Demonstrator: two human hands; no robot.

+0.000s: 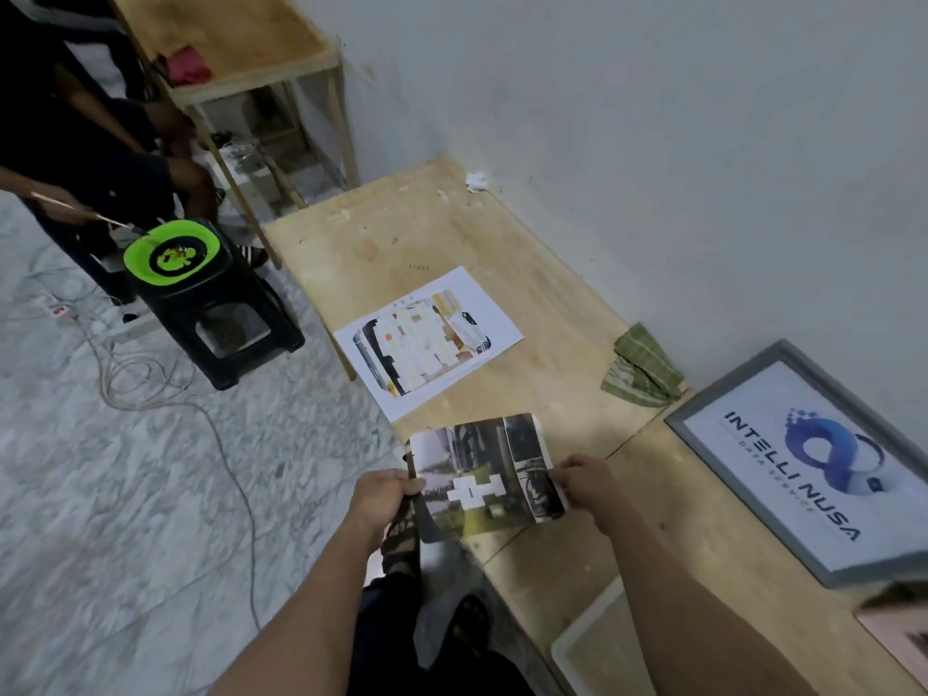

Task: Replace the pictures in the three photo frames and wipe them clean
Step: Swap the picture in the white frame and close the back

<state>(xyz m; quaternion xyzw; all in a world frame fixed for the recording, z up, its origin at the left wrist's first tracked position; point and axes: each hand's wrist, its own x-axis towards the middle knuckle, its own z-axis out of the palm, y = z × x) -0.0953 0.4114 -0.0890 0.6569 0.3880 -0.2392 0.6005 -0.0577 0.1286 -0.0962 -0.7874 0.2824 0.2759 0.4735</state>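
Observation:
I hold a dark printed picture (pixel 489 474) over the front edge of the wooden table (pixel 552 313). My left hand (pixel 384 499) pinches its left edge and my right hand (pixel 585 484) pinches its right edge. A second printed picture (pixel 427 336) on white paper lies flat farther along the table. A grey photo frame (pixel 813 464) with a blue logo picture leans against the wall at the right. A green striped cloth (pixel 640 369) lies crumpled by the wall between them. A white frame (pixel 587 640) shows its corner at the table's near edge.
Another frame's corner (pixel 899 630) shows at the lower right. A black stool (pixel 221 313) carrying a green plate (pixel 173 251) stands on the floor to the left, beside a seated person (pixel 100 143). Cables (pixel 150 394) trail across the marble floor. A second wooden table (pixel 241 47) stands behind.

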